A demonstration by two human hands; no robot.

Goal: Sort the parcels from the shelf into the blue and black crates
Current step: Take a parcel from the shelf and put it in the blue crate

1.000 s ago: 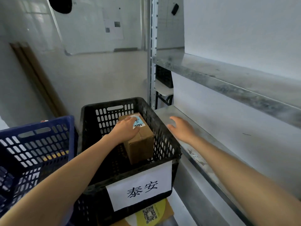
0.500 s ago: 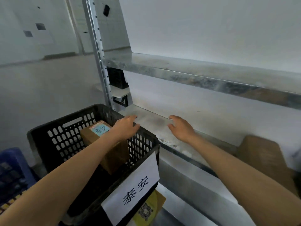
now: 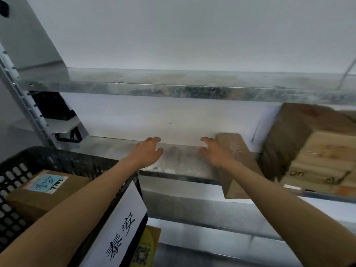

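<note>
Two hands, both empty, fingers loosely curled and gripping nothing. Left hand (image 3: 148, 151) hovers over the bare surface of the metal shelf (image 3: 183, 162), near its left end. Right hand (image 3: 213, 153) is at the left edge of a flat brown parcel (image 3: 238, 149) lying on the shelf; contact cannot be told. The parcel overhangs the shelf's front edge. Just right of it on the shelf: large cardboard box (image 3: 308, 147). Below the shelf's left end: black crate (image 3: 63, 157), white paper sign (image 3: 123, 224) on its near wall, one blue-labelled parcel (image 3: 48, 191) inside.
</note>
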